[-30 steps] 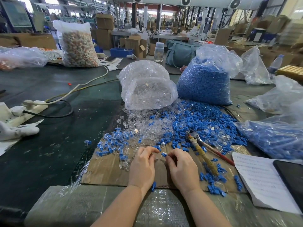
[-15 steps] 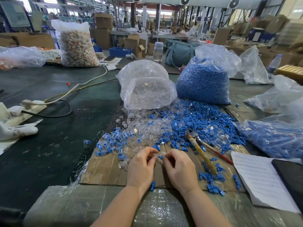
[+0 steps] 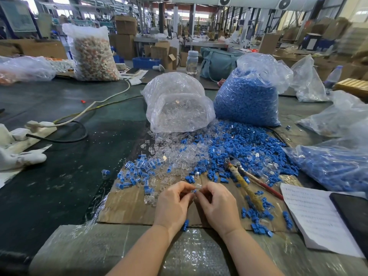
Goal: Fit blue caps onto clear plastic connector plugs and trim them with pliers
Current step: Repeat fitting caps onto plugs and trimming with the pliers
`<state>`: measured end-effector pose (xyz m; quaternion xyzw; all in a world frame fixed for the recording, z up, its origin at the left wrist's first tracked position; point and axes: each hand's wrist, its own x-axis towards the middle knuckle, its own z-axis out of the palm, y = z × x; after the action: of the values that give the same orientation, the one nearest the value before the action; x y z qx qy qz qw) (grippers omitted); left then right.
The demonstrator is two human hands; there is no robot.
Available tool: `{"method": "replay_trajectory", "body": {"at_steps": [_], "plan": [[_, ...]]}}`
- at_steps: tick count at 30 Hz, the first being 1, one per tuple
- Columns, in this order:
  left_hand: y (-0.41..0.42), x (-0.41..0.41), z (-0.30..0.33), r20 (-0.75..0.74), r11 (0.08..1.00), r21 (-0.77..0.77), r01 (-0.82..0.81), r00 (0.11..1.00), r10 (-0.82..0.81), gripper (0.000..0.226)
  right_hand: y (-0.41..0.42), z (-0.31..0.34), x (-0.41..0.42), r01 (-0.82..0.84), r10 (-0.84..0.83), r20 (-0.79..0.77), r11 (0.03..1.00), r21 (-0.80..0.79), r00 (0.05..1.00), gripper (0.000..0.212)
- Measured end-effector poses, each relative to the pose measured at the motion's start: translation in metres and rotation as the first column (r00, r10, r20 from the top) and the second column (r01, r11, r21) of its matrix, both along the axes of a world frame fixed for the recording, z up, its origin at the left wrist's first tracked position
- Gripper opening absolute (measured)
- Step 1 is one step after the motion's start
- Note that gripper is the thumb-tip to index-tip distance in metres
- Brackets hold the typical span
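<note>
My left hand (image 3: 172,204) and my right hand (image 3: 218,206) meet over the cardboard sheet (image 3: 127,206). Between their fingertips they pinch a clear plug with a small blue cap (image 3: 194,190). Loose clear plugs (image 3: 175,156) and loose blue caps (image 3: 239,144) lie heaped just beyond my hands. Capped plugs (image 3: 137,172) are spread to the left of the heap. Pliers (image 3: 245,182) with wrapped handles lie to the right of my right hand, jaws pointing away from me.
A clear bag of plugs (image 3: 179,108) and a bag of blue caps (image 3: 249,96) stand behind the heap. Another bag of blue parts (image 3: 334,166) lies at right. A paper sheet (image 3: 314,218) and a dark tablet (image 3: 354,214) lie near right. A power strip and cables (image 3: 39,128) lie at left.
Both hands have drawn closer together and lifted slightly, bringing the blue cap and the clear plug together between the fingertips. The rest has not moved.
</note>
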<state>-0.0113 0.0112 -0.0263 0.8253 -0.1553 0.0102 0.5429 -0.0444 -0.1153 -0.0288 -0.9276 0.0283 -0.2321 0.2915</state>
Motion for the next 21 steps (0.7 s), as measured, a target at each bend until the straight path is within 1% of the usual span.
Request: {"method": "replay_trajectory", "body": {"at_steps": [4,8,9,13,21], "plan": [[-0.0009,0.0007,-0.0002,-0.027,1.0,-0.024,-0.01,1.0,0.009,0.021,0.0007,0.0009,-0.0005,-0.009,0.009,0.04,1.0,0.015,0.999,0.01],[-0.0008,0.0006,0.0026,-0.059,0.994,-0.106,-0.018,0.998,0.012,0.03,0.0024,0.0022,-0.0013,-0.009,0.005,0.09,0.999,0.051,0.996,0.005],[-0.0004,0.0006,0.0031,-0.061,0.994,-0.112,-0.017,0.998,0.01,0.032,0.0022,0.0023,-0.0013,-0.012,0.007,0.092,0.998,0.064,0.996,0.007],[0.0,0.0006,0.0029,-0.048,0.996,-0.086,-0.011,0.999,0.007,0.031,0.0016,0.0028,-0.0019,-0.078,0.072,0.078,0.993,0.083,0.994,0.019],[0.0,0.0018,0.0025,-0.052,0.998,-0.068,-0.02,0.998,0.017,0.03,0.0,0.0011,-0.0001,-0.103,0.094,0.094,0.99,0.093,0.991,0.014]]}}
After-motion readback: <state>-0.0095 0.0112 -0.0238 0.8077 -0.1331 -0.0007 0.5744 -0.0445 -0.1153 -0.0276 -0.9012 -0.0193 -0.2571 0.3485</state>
